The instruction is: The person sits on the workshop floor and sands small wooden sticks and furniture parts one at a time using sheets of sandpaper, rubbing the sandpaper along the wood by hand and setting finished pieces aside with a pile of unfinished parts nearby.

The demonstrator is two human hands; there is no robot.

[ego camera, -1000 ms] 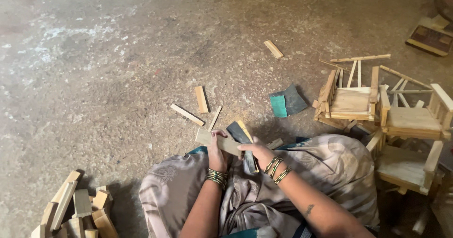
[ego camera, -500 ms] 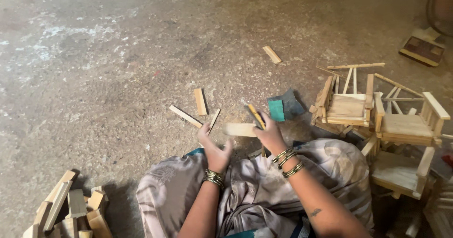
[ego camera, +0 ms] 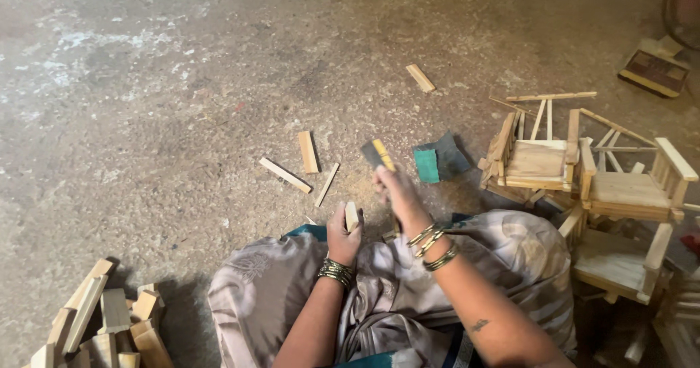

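Left hand [ego camera: 343, 235] grips a small wooden block [ego camera: 351, 215] upright above the lap. Right hand [ego camera: 395, 191] clasps a dark sanding pad [ego camera: 378, 153] just above the block. Loose wooden strips [ego camera: 308, 151] lie on the concrete floor [ego camera: 182, 105] nearby.

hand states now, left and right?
Left hand: closed on a small wooden block.
Right hand: closed on a dark sanding pad with a yellow edge.
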